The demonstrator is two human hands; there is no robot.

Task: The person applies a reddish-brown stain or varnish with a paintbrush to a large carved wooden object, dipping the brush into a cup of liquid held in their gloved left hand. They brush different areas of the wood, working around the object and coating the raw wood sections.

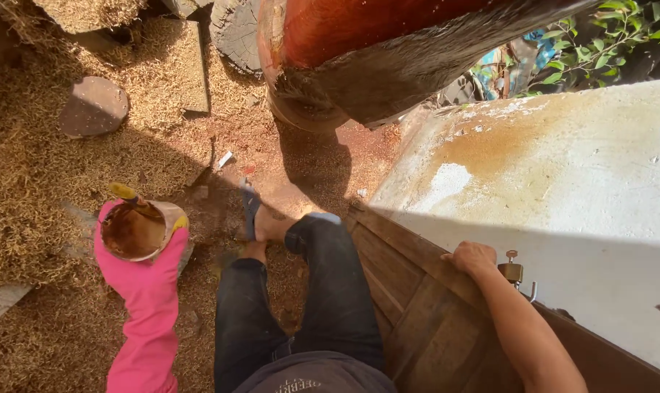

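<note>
Head view: two hands, right (472, 256) gripping one wooden door (417, 306).

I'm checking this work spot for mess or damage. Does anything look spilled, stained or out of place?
Yes. Sawdust and shavings cover the ground. The pale slab has a rusty brown stain, with a padlock hanging by the right hand, which grips the wooden door. The pink-gloved left hand holds a brown-smeared container.

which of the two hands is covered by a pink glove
The left hand, in a long pink glove, holds a brown cut-off container with a yellow-tipped tool in it. The bare right hand grips the top edge of the brown wooden door.
</note>
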